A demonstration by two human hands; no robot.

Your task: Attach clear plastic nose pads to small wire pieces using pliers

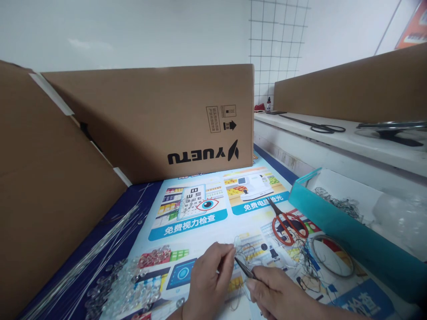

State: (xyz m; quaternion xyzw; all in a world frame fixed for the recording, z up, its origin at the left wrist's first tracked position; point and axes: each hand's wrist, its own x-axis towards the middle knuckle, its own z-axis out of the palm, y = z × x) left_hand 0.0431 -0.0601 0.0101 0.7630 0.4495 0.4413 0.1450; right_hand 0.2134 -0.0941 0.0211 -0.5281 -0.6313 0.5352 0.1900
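Red-handled scissors [286, 226] on the poster [200, 209], clear beads [126, 284] left, cardboard box [160, 120] behind.

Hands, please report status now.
Left hand pinches thin wire loop. Right hand grips dark pliers on it. Orange scissors and wire tangle close by.

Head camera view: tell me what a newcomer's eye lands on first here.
First, the big cardboard box printed YUETU upside down, standing at the back of the poster-covered table. Then the two hands at the bottom edge: the left hand pinches thin wire while the right hand holds small dark pliers to it. Orange-handled scissors lie just beyond.
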